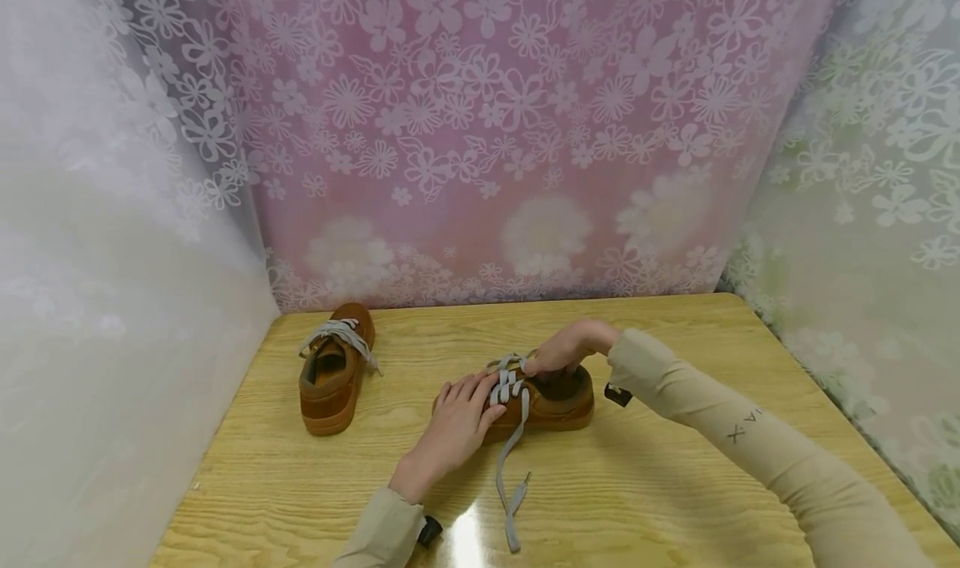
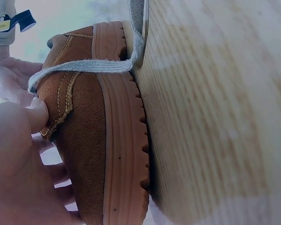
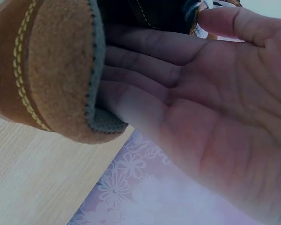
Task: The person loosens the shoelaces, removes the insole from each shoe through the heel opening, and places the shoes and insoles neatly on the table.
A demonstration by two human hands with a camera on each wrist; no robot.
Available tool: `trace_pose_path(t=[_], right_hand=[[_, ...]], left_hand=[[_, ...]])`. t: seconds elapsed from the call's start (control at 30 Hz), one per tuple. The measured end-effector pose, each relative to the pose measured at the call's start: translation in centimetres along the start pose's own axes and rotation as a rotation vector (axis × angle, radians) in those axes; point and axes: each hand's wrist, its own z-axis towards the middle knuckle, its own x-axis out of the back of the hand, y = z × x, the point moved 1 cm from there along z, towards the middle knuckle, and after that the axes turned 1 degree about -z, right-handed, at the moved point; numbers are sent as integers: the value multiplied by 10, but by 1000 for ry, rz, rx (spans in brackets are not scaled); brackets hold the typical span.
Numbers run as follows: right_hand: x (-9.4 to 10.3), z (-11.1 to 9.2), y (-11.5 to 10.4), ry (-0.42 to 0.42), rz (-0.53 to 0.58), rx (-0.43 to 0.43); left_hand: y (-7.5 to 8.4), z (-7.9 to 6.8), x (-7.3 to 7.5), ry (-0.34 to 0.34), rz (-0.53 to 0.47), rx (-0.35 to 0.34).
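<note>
A brown suede shoe with grey laces lies toe to the left on the table. My left hand holds its front part, thumb on the near side by the lacing and fingers across the top. My right hand reaches into the ankle opening; in the right wrist view its four fingers lie inside, past the padded collar, with the thumb outside near the tongue. The fingertips are hidden in the shoe. One loose grey lace drapes down the near side onto the wood, also crossing the sole in the left wrist view.
A matching brown shoe with grey laces stands at the table's left, its toe to the back. The yellow wooden table meets a pink flowered curtain behind and pale sheets at both sides.
</note>
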Motion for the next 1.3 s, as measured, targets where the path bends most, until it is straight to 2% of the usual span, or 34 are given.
trace_pose_path(t=[0.33, 0.5, 0.67, 0.97, 1.17, 1.3], right_hand=[[7, 6, 3, -132, -20, 79], [5, 4, 5, -84, -85, 78], [3, 4, 8, -52, -141, 124], [1, 5, 4, 20, -403, 212], [-4, 4, 5, 92, -450, 218], [-6, 6, 8, 171, -433, 241]], left_hand=[[-1, 0, -1, 12, -3, -12], [-1, 0, -2, 15, 2, -11], [-2, 0, -3, 27, 5, -17], [-1, 1, -4, 9, 11, -5], [-2, 0, -2, 25, 22, -10], [-2, 0, -1, 21, 22, -8]])
